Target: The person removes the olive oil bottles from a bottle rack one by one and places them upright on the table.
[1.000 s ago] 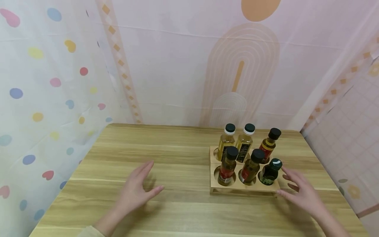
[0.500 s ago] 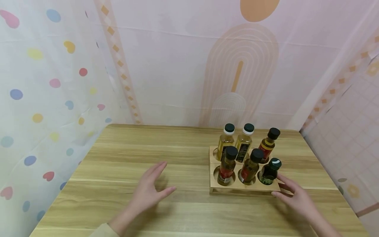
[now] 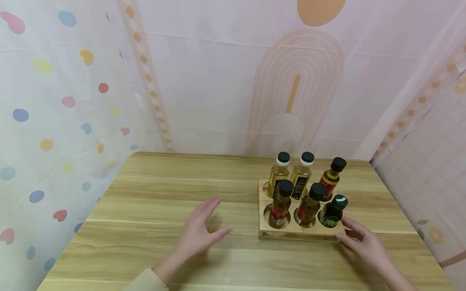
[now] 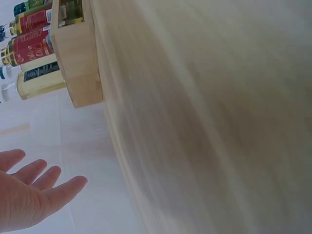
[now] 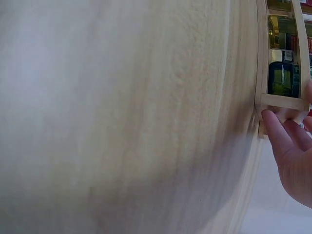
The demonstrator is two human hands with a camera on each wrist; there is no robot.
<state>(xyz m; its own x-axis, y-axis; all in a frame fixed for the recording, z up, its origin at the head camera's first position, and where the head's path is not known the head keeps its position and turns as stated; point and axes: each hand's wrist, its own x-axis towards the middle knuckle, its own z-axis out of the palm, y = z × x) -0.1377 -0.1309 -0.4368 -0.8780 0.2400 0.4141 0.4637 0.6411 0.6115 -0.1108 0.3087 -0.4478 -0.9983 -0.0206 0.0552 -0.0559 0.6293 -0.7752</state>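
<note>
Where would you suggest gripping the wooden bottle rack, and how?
I'd grip the wooden bottle rack by its flat end walls, left hand coming from the left, right hand from the right. Its wide shape gives two opposed ends, and each hand is on its own side. Bottles stand in open holes, so lifting by one would likely just pull it out.

1. On my feed, a straight-edged, pale brown wood-grain tabletop [image 3: 153, 190] fills the lower part.
2. Behind it I see a creased, pinkish-white, fabric-like back wall covering [image 3: 204, 81], printed with a peach rainbow arch [image 3: 296, 60].
3. To my left, a white wall covering [image 3: 76, 157] carries multicoloured dots and hearts.
4. To my right, a pale wall covering [image 3: 433, 161] shows a faint grid and flowers.
5. The light looks soft to me.
</note>
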